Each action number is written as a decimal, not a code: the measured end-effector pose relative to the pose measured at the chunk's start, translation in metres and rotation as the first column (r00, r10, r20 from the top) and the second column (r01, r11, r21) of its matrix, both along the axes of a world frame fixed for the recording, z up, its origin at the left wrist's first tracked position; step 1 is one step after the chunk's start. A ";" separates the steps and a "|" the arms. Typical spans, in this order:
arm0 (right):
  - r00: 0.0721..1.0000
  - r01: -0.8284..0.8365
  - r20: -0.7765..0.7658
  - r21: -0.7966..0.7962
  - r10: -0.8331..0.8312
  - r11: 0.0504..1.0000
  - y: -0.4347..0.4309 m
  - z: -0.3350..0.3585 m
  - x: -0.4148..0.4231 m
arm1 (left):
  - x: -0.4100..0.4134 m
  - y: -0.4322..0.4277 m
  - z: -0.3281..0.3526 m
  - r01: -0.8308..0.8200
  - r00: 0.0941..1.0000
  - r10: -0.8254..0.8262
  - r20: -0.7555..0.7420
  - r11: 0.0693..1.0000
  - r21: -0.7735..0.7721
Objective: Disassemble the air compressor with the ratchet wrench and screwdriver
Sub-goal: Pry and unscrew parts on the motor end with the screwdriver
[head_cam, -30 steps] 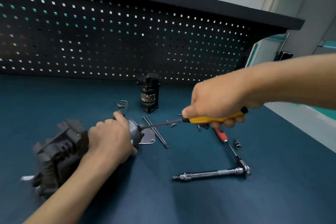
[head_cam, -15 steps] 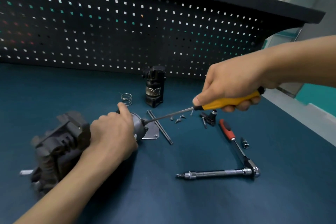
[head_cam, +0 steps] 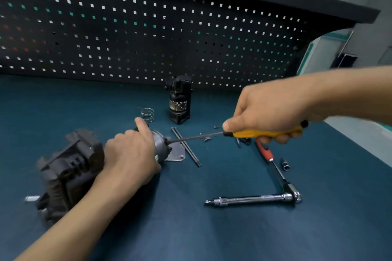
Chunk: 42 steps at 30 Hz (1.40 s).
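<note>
While tip is being kept seated in motor end (head_cam: 160, 144), screwdriver (head_cam: 254, 134) handle is being tilted slightly higher than second ago. Fastener judged still being worked, cap not yet freed. Yellow handle is being gripped by curled right hand (head_cam: 273, 108). Air compressor (head_cam: 70, 167) is being pinned on bench (head_cam: 212, 235) by left hand (head_cam: 131, 154), which is wrapped round motor can, well left of driving hand.

Single head-mounted wide-angle view looks forward and down, close over the counter (head_cam: 212, 229), facing the pegboard (head_cam: 148, 27).

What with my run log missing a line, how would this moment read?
left hand grips air compressor; right hand holds yellow screwdriver, tip on its end; ratchet wrench idle
</note>
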State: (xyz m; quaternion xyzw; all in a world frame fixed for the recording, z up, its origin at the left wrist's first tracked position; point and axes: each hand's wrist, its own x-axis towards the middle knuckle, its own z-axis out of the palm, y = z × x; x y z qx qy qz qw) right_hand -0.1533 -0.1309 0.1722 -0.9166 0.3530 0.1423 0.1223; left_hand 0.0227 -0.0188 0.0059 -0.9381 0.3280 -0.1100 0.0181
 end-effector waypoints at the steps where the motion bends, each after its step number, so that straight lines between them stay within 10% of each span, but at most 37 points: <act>1: 1.000 -0.007 0.008 -0.010 0.007 1.000 0.003 -0.005 -0.003 | 0.000 0.000 0.000 0.002 1.000 -0.002 0.002 1.000 -0.003; 6: 0.997 0.042 0.061 0.045 -0.045 0.998 0.013 -0.016 -0.010 | -0.001 -0.001 0.002 -0.010 1.000 0.010 -0.005 1.000 0.002; 13: 0.926 -0.355 0.037 -0.246 0.375 0.902 0.059 -0.057 -0.016 | 0.001 -0.003 0.000 -0.041 0.999 0.041 -0.024 0.999 0.012; 19: 0.982 -0.158 -0.112 -0.063 0.150 0.985 0.010 -0.018 -0.022 | 0.000 0.001 -0.003 0.010 0.999 -0.010 0.033 1.000 -0.014; 25: 0.916 -0.374 -0.316 -0.445 0.248 0.814 0.012 -0.056 -0.023 | -0.001 0.000 -0.006 -0.003 0.999 0.005 0.049 0.999 -0.037; 42: 0.947 -0.298 -0.117 -0.669 0.299 0.681 -0.033 -0.068 0.000 | 0.005 -0.002 -0.002 -0.037 0.999 0.037 -0.001 0.999 0.033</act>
